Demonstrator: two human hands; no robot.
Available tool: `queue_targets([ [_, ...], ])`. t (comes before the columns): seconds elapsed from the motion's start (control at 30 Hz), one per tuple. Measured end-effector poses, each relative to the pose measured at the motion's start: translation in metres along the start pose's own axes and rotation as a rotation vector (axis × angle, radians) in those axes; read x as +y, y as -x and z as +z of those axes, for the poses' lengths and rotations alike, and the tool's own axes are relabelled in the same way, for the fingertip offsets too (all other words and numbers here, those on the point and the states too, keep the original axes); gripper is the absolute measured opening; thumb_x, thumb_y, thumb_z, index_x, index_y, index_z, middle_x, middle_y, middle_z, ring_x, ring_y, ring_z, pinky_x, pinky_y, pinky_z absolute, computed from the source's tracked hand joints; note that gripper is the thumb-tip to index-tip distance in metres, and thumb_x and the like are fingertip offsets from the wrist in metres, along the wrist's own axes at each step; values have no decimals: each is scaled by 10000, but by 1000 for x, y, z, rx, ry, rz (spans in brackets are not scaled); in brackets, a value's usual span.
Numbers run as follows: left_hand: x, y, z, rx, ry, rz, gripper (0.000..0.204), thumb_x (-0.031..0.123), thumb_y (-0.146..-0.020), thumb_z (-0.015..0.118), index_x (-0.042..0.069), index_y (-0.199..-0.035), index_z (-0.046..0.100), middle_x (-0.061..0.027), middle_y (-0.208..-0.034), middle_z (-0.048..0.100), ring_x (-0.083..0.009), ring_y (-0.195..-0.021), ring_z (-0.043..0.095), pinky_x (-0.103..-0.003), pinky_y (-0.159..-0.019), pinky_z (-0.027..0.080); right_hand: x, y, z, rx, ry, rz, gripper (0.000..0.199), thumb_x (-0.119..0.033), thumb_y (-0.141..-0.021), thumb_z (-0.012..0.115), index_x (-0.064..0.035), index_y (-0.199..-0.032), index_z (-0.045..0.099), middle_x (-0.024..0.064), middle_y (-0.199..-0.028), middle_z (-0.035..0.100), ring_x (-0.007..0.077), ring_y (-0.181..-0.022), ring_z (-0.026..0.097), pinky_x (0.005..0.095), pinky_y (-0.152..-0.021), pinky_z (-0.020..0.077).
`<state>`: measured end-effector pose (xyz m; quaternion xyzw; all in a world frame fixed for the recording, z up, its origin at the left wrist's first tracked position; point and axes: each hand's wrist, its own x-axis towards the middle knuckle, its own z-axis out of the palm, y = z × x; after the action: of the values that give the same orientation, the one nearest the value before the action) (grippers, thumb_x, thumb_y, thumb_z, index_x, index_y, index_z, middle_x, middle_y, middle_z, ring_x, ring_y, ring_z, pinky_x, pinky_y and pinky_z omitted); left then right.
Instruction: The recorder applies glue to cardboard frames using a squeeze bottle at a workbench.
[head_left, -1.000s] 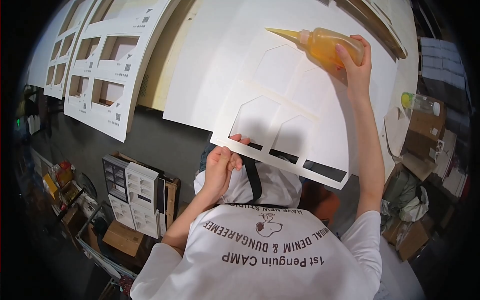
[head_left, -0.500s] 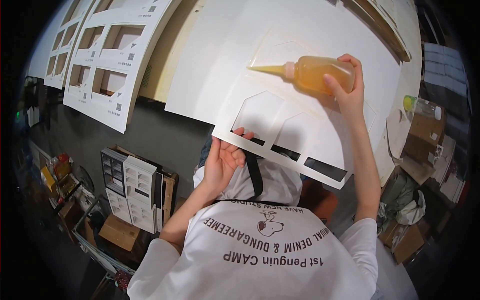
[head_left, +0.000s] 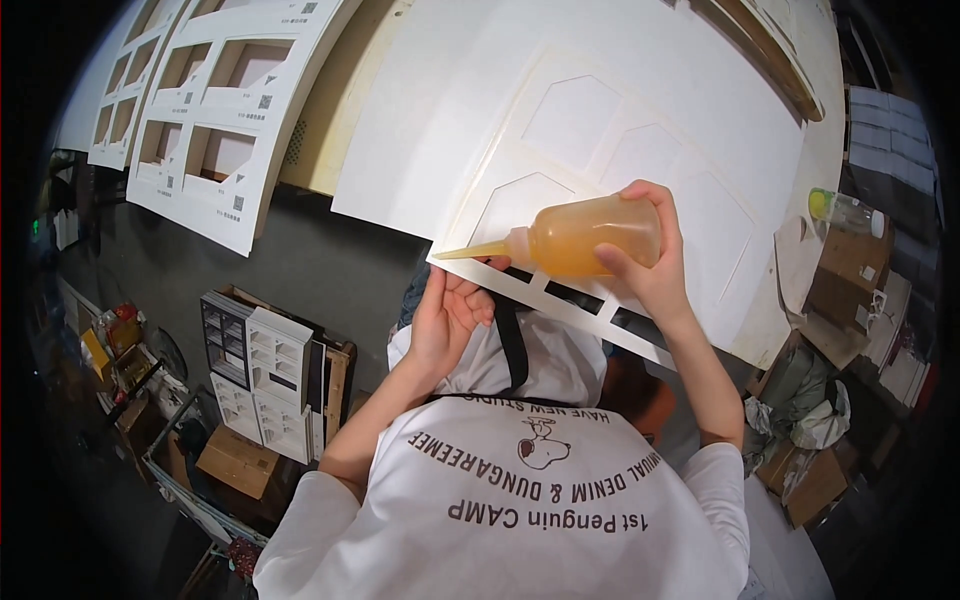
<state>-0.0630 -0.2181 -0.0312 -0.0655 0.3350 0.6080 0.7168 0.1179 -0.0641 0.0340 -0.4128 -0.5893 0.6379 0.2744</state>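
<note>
A cluttered workshop is surrounding a pale bench [head_left: 800,190]. The right hand [head_left: 650,270] is gripping an amber glue bottle [head_left: 590,235], nozzle reaching the white cutout frame's [head_left: 600,150] near-left edge; the left hand [head_left: 450,315] is pinching that edge. No glue is showing, so gluing seems barely begun.

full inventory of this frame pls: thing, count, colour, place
Glue bottle: 1, amber with pointed nozzle, centre, lying sideways, nozzle to the left.
Cut-out white panel: 1, white, on the table under the bottle, its near edge overhanging.
Table: 1, pale wood, upper half.
Window-frame panels: at least 2, white, upper left.
Small drawer unit: 1, white and grey, left on the floor.
Cardboard boxes: several, brown, lower left and right.
Clear bottle: 1, greenish cap, right.
Left hand: 1, at the panel's near edge.
Right hand: 1, gripping the glue bottle.
</note>
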Motion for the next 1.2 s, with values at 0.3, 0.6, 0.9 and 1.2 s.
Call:
queue_targets([
  [0.3, 2, 3, 6, -29, 6, 17, 655, 499, -926, 130, 0, -1286, 353, -172, -1218, 495, -120, -651, 525, -242, -623, 461, -3, 14, -1, 164, 66, -70, 508, -40, -697, 707, -102, -1093, 396, 43, -995, 470, 148, -938, 512, 268, -779, 459],
  [0.6, 13, 5, 15, -28, -171, 226, 470, 332, -948, 322, -35, -1240, 365, -213, -1195, 491, -128, -663, 545, -231, -542, 467, -25, 10, -48, 443, -198, 9, 482, -248, -782, 631, -149, -1175, 370, 20, -1002, 469, 116, -855, 507, 217, -568, 423],
  [0.9, 41, -12, 41, 31, -442, 339, 531, 208, -915, 457, 95, -1368, 204, -203, -1120, 537, -104, -702, 562, -198, -528, 487, -13, -20, -123, 677, 17, -111, 410, -212, -789, 645, -151, -1130, 425, 15, -1008, 488, 96, -864, 477, 216, -596, 394],
  [1.2, 45, -19, 44, 80, -488, 323, 484, 193, -925, 434, 84, -1355, 238, -202, -1123, 537, -93, -676, 546, -191, -524, 473, -1, -34, -129, 721, 125, -67, 417, -222, -762, 676, -157, -1099, 440, 9, -1014, 483, 96, -910, 481, 216, -633, 430],
])
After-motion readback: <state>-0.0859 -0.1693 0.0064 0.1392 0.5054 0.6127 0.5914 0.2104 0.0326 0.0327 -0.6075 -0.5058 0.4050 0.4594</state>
